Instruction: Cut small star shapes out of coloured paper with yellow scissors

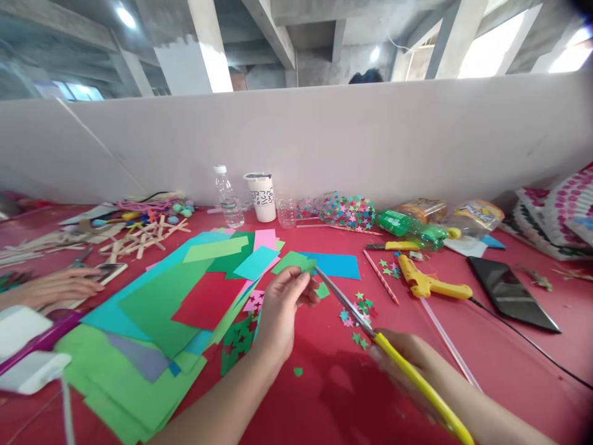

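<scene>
Between the thumb and fingers of my left hand [285, 309] is a small piece of green paper [293, 262]. My right hand [407, 364] grips yellow-handled scissors [403, 364], whose blades point up and left, their tips close to the paper's right edge. Small cut paper stars [359, 315] in green, pink and blue lie under and beside the blades. A green scrap [298, 371] rests on the red table [324, 402] below my left hand. Sheets of coloured paper [157, 303] are piled to the left, with a star-punched green sheet [236, 343] at their edge.
At the back stand a water bottle [228, 201], a white cup [262, 198] and a star-filled bottle [347, 210]. Rightward lie a green bottle [410, 227], a yellow glue gun [430, 281] with its cord and a black tablet [512, 293]. Another person's hand [55, 287] touches a phone [111, 271] at left.
</scene>
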The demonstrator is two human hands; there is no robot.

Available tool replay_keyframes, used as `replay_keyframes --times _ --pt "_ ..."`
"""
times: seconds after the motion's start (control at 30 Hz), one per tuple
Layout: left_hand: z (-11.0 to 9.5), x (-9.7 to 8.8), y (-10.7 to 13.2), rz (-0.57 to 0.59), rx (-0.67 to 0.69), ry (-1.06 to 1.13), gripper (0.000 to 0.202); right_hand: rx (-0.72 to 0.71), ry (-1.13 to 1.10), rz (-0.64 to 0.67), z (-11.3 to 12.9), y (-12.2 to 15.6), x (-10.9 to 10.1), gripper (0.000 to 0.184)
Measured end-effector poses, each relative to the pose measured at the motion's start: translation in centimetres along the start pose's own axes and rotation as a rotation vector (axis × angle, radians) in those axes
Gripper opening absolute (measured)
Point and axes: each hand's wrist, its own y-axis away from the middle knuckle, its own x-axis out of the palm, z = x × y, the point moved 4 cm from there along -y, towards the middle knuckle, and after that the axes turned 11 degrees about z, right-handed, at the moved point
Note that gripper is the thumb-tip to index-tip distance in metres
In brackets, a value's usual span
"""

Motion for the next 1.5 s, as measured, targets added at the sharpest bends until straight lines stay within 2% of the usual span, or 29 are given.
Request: replay_keyframes --times 0.27,0.5,0.83,1.1,1.27,1.37,1.5 --pt "0.1 0.0 0.2 0.035 -0.004 -0.005 0.008 -0.033 0.014 -0.014 0.5 0.3 0.0 0.054" --pt "-0.2 0.2 0.2 0.078 -0.013 -0.063 0.010 0.009 -0.007 0.069 1.0 0.6 -0.2 0.057" --pt "-0.4 0.2 0.2 0.093 -0.004 -0.091 0.013 0.018 -0.032 0.065 1.1 0.8 -0.3 0.057" --pt "-0.1 0.2 0.2 0.072 -0.038 0.006 0.010 -0.024 0.004 0.032 1.2 0.9 -0.4 0.057" --pt "0.2 0.6 0.2 0.128 -0.110 0.137 0.011 -0.032 0.003 0.009 0.9 0.8 -0.4 0.054" --pt "0.2 0.6 0.2 0.116 -0.092 0.146 0.008 -0.035 0.001 -0.010 0.9 0.8 -0.4 0.054" --pt "-0.1 0.4 0.2 0.076 -0.044 0.100 0.007 -0.003 -0.030 0.033 0.9 0.9 -0.2 0.054"
